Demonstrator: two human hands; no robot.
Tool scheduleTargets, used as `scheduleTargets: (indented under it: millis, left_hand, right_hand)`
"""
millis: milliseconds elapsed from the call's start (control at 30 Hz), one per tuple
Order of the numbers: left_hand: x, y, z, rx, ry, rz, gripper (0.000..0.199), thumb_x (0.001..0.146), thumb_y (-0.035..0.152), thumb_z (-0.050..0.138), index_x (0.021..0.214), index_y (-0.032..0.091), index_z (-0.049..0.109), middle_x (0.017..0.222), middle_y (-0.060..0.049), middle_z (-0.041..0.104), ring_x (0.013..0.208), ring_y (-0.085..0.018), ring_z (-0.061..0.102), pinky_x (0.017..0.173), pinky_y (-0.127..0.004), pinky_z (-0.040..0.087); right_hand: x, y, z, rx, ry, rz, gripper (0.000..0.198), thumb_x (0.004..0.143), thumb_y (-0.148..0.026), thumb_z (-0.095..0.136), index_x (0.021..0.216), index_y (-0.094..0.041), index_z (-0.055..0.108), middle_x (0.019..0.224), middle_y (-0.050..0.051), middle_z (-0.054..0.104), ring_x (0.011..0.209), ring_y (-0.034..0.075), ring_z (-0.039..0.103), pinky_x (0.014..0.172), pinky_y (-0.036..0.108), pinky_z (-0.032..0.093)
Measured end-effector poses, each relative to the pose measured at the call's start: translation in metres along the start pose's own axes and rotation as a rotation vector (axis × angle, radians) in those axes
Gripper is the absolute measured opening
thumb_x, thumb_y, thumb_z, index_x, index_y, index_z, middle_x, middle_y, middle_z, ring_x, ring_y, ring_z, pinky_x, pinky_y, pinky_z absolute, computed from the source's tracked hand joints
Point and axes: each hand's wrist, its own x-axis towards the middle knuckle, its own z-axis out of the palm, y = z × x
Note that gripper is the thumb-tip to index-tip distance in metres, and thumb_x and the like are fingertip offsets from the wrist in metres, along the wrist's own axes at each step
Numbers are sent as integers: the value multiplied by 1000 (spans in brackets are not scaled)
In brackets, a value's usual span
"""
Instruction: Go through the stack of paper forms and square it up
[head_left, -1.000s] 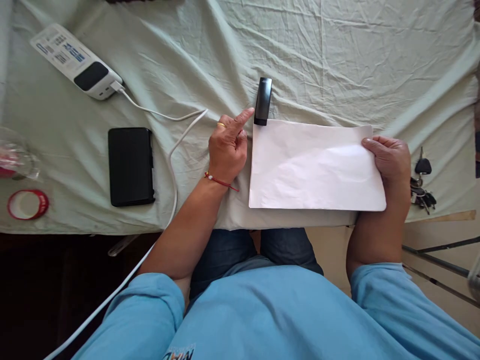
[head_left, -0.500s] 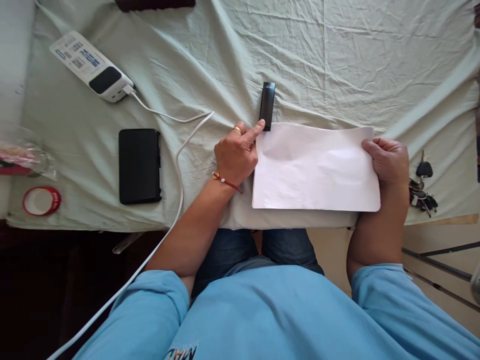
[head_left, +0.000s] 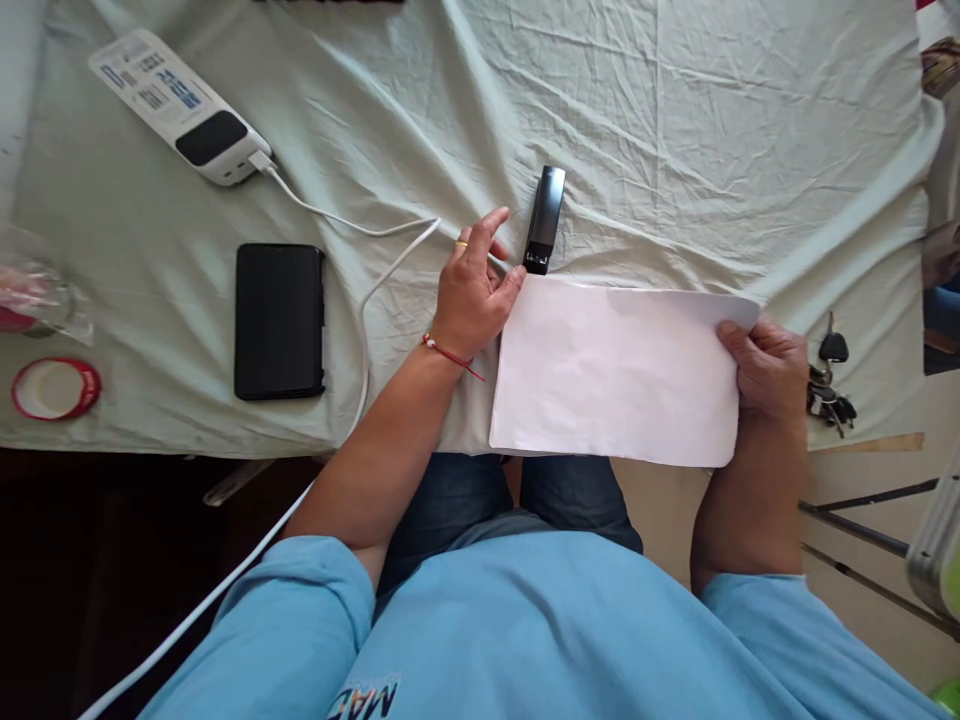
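Note:
Several white paper sheets (head_left: 615, 370), stacked together, lie at the table's front edge and overhang it slightly. My right hand (head_left: 769, 365) pinches their upper right corner, thumb on top and fingers underneath. My left hand (head_left: 476, 285) is at the upper left corner with its fingers apart; the thumb tip is at the corner, though whether it presses on the paper is hard to tell. Just beyond that corner stands a black stapler (head_left: 546, 215), its front end close to the paper's upper edge. No finger rests on the stapler.
A wrinkled pale green cloth (head_left: 600, 120) covers the table. To the left are a black case (head_left: 279, 320), a white power bank (head_left: 180, 105) with a white cable (head_left: 367, 320), a red tape roll (head_left: 56, 388) and a plastic bag (head_left: 45, 300). Keys (head_left: 831, 400) lie at right.
My left index finger has lifted off the stapler, and the hand has opened. The sheets have shifted toward me, away from the stapler, with my right hand still holding their corner.

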Motion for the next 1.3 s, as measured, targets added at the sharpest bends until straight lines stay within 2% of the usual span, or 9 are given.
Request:
scheduleTargets:
  millis: [200, 367, 500, 600, 767, 933, 1133, 1200, 1300]
  left_hand:
    - [6, 18, -29, -89, -295, -71, 35, 96, 36, 77, 124, 16, 82, 105, -6, 81, 82, -19, 64, 83, -34, 56]
    - [9, 21, -42, -208, -465, -97, 29, 86, 44, 78, 98, 17, 77, 86, -1, 69, 81, -18, 60, 73, -32, 47]
    - [11, 16, -38, -235, -458, -111, 24, 85, 43, 75, 86, 20, 67, 79, 0, 60, 76, -17, 55, 69, -30, 42]
    - [12, 14, -34, -240, -412, -106, 20, 83, 39, 76, 87, 21, 67, 79, 1, 61, 76, -17, 55, 67, -30, 41]
    - [13, 14, -31, -248, -340, -121, 13, 83, 31, 74, 89, 21, 68, 78, 1, 61, 73, -17, 53, 68, -29, 42]
    - [14, 14, -31, -206, -315, -112, 8, 89, 27, 73, 87, 20, 69, 77, 0, 63, 73, -17, 52, 71, -31, 44]
    - [13, 14, -30, -174, -256, -47, 35, 100, 39, 71, 75, 23, 54, 69, 2, 49, 71, -16, 43, 70, -33, 39]
    - [12, 14, -28, -263, -275, -73, 34, 97, 44, 74, 79, 24, 54, 72, 1, 53, 70, -16, 46, 68, -32, 40]
    - [10, 13, -27, -440, -412, -171, 33, 81, 41, 85, 98, 23, 63, 82, -1, 69, 76, -19, 63, 69, -31, 50]
  right_hand:
    - [-15, 19, 0, 26, 123, -146, 64, 56, -72, 110, 77, -17, 85, 68, 0, 68, 63, 12, 50, 59, 31, 44]
    - [-16, 17, -2, 23, 142, -205, 61, 62, -72, 107, 80, -18, 84, 72, 0, 69, 70, 14, 52, 68, 33, 49]
    - [-18, 18, -4, 24, 65, -130, 63, 64, -75, 106, 83, -20, 80, 73, -1, 67, 69, 14, 50, 63, 30, 45]
    - [-24, 26, -1, 11, -8, -83, 66, 67, -79, 103, 91, -23, 79, 77, -2, 68, 70, 15, 54, 64, 30, 49]
    - [-35, 41, 11, -278, 131, -187, 61, 85, -83, 86, 89, -23, 72, 75, -3, 63, 71, 14, 50, 68, 31, 43]
    - [-37, 44, 11, -397, 135, -245, 63, 94, -87, 74, 89, -24, 68, 74, -4, 60, 74, 16, 51, 74, 33, 43]
    - [-35, 44, 6, -444, 142, -281, 74, 97, -96, 66, 76, -27, 50, 67, -6, 45, 71, 14, 39, 71, 34, 34]
    - [-35, 45, 7, -432, 163, -297, 78, 98, -100, 61, 74, -28, 43, 67, -6, 41, 71, 14, 36, 70, 34, 32]
    - [-34, 45, 9, -371, 210, -297, 81, 95, -105, 60, 76, -29, 40, 70, -6, 38, 72, 14, 33, 67, 32, 31]
